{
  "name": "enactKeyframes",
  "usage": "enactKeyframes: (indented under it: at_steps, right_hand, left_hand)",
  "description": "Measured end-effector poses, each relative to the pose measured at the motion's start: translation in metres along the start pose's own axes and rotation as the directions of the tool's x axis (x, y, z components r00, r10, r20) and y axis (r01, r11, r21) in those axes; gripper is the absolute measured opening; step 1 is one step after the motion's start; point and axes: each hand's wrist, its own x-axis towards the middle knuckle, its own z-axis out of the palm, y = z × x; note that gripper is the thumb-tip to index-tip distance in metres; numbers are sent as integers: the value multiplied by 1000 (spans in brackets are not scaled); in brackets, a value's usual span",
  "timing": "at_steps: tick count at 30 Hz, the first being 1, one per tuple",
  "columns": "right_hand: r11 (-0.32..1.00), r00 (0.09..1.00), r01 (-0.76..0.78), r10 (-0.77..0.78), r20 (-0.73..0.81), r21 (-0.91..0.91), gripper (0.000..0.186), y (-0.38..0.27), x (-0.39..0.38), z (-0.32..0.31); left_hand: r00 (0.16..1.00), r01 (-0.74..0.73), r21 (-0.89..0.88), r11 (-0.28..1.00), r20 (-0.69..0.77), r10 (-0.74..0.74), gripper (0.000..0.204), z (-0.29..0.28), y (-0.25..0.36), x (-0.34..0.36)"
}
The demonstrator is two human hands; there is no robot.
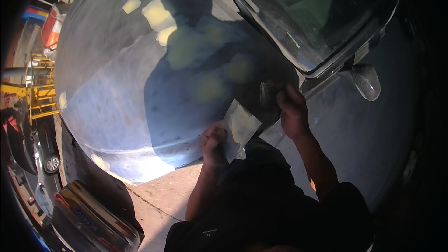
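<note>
A car's hood point(107, 88), dull grey-blue with a sanded look, spreads out in front of me. Pale yellow filler patches point(157, 14) mark its far part, and more lie dimly in my shadow. My left hand point(214, 142) grips the edge of a flat, light rectangular board point(241, 122) smeared with yellowish filler. Over the hood's right side, in deep shade, my right hand point(294, 109) is closed on a thin flat spreader point(268, 93). Its blade looks to be at or just above the hood; contact cannot be told.
The windshield point(303, 23) and a side mirror point(366, 81) bound the hood on the right. Yellow metal steps point(42, 88) stand at left. A dark car point(44, 154) and another vehicle point(88, 219) are at lower left, beside concrete ground point(161, 193).
</note>
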Motion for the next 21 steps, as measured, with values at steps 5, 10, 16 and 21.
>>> enactKeyframes:
  at_steps: [5, 10, 16, 21]
  right_hand:
    - [946, 924, -295, 318, 211, -137, 40, 31, 9, 0]
    - [911, 961, -274, 248, 123, 309, 37, 48, -1, -29]
    - [754, 947, -264, 320, 15, 602, 35, 57, -20, 38]
    - [792, 964, -266, 235, 127, 550, 35, 54, -24, 47]
  left_hand:
    - [982, 189, -43, 981, 24, -188, 48, 31, -15, -1]
    - [910, -326, 398, 857, -114, 399, 44, 25, -5, 10]
    - [675, -512, 859, -24, 419, 607, 53, 22, -19, 15]
    - [610, -525, 815, -244, 561, 560, 50, 27, -25, 13]
